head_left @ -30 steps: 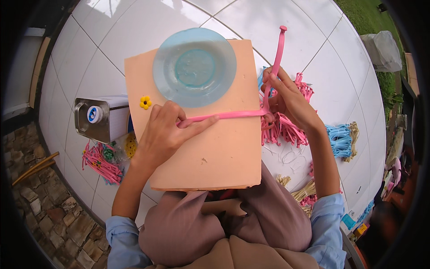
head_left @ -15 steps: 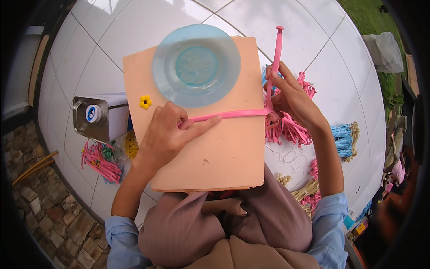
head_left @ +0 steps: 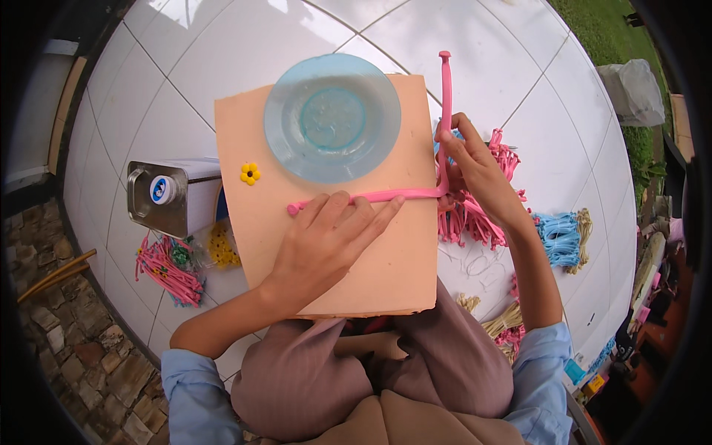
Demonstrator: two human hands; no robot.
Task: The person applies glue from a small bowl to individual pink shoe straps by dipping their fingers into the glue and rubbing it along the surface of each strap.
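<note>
The left hand (head_left: 326, 241) presses flat, fingers together, on a long pink clay strip (head_left: 371, 197) lying across the peach foam board (head_left: 348, 274), while the right hand (head_left: 478, 174) pinches the strip's upturned end beside a clear blue glass plate (head_left: 332, 117).

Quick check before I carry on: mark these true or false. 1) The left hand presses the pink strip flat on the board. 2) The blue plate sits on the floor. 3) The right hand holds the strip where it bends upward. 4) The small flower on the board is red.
1) True: the left hand lies flat on the pink strip on the board.
2) False: the blue plate rests on the board.
3) True: the right hand grips the bend.
4) False: the flower is yellow.
</note>
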